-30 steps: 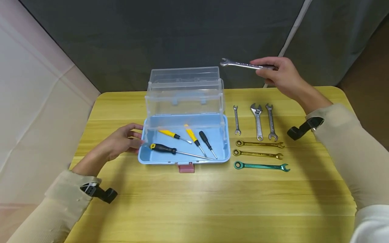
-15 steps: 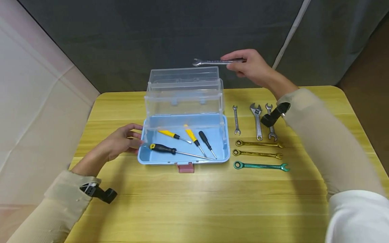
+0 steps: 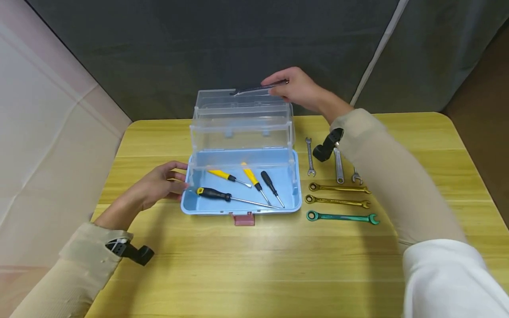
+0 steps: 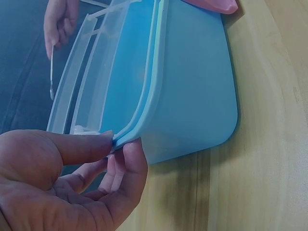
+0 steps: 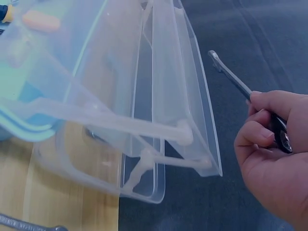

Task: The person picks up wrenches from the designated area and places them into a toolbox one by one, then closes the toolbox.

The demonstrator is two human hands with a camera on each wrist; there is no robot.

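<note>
A blue toolbox stands with its clear stacked trays raised at the back. My left hand pinches its left rim between thumb and fingers, seen closely in the left wrist view on the blue wall. My right hand holds a silver wrench near one end, just over the top clear tray. In the right wrist view, the wrench points away from the fingers, beside the tray edge. Inside the box lie a large black-and-yellow screwdriver, two yellow ones and a small black screwdriver.
Right of the box lie a small open-end wrench, an adjustable wrench and another wrench, partly covered by my right arm. Below them are two gold wrenches and a green wrench. A dark curtain hangs behind.
My right hand has carried the silver wrench leftward, from above the loose wrenches to over the top tray, and slightly lower at the end. The left hand has stayed on the rim.
</note>
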